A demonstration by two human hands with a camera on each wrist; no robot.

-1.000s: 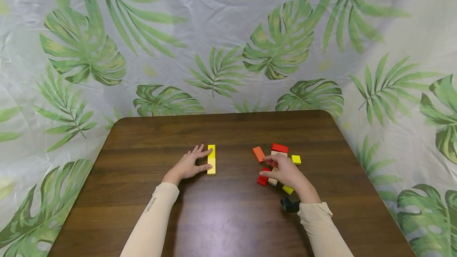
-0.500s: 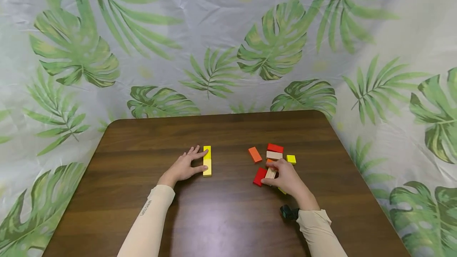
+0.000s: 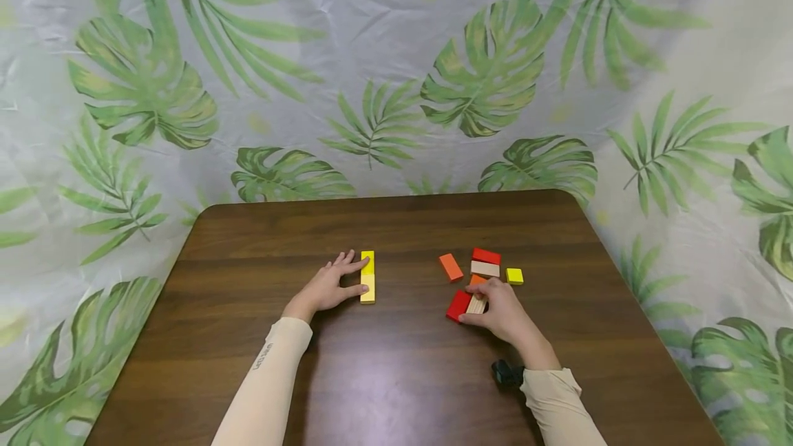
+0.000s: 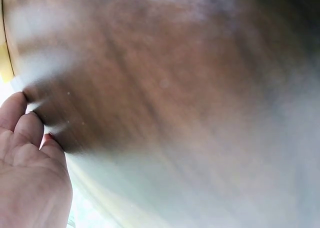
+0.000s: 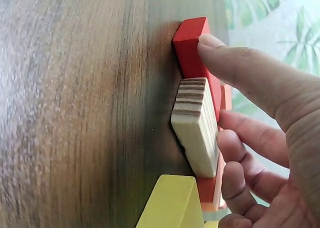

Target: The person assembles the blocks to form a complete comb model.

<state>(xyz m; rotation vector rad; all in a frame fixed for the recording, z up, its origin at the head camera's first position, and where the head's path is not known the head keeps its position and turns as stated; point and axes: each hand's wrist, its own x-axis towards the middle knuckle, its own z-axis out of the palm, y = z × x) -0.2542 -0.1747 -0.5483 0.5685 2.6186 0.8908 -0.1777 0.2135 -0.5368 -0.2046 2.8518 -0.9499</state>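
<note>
- Left hand (image 3: pixel 322 290): grip not curled round anything, thumb and fingers apart; index on the bright yellow block (image 3: pixel 370 269), thumb on the pale yellow block (image 3: pixel 369 281).
- Those two lie end to end on the dark wood-grain worktop (image 3: pixel 279 239), left of the other blocks.
- Right hand (image 3: pixel 506 312): thumb touches the near end of the red block (image 3: pixel 457 304); thumb and index apart, cannot tell if they clamp it.
- Striped plywood block (image 5: pixel 194 123) beside the red block, under the right hand.
- Orange block (image 3: pixel 478 279) just beyond; tilted orange block (image 3: pixel 451 267) apart, to its left.
- Farther back: second red block (image 3: pixel 486 256) against whitish block (image 3: pixel 485 270); small yellow block (image 3: pixel 514 276) to their right.
- Right wrist view: yellow-green block (image 5: pixel 170 203) in foreground.
- Left wrist view mostly blurred.
</note>
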